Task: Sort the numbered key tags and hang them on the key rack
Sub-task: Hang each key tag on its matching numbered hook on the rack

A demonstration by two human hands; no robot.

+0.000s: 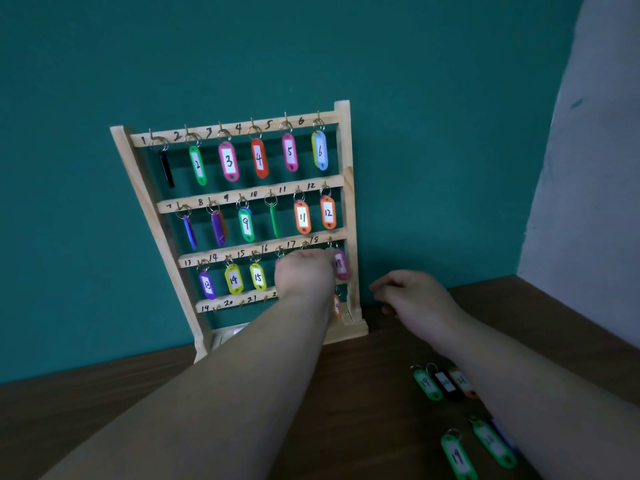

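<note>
Most of the view is a teal wall [242, 46], with a dark wooden table [363, 393] running beneath both hands. A wooden key rack [347, 202] stands on the table against that wall, its four numbered rails rising above and to the left of the left hand's fingers.

The left hand [303, 277] reaches up to the third rail, its back to the camera and its fingers curled in at the hooks marked 16 and 17. What they grip, if anything, is hidden, so I cannot tell. The right hand [415, 296] hovers just right of the rack's foot, fingers loosely bent and relaxed, with nothing seen in them.

Tags 1 to 12 hang on the two rails above the left fingers. On the same rail as those fingers, to their left, hang purple tag 13 [207, 285], yellow-green tag 14 [233, 279] and yellow-green tag 15 [258, 277]. A blurred pink tag 18 [340, 265] hangs right against the left knuckles on their right side. Below them an orange tag [337, 306] hangs on the bottom rail.

Loose tags lie on the table well below the right fingers, beside the right forearm: a green 19 [427, 384], a black tag [446, 384], an orange one [463, 381], then nearer the camera another green 19 [458, 455] and a green 20 [493, 445].
</note>
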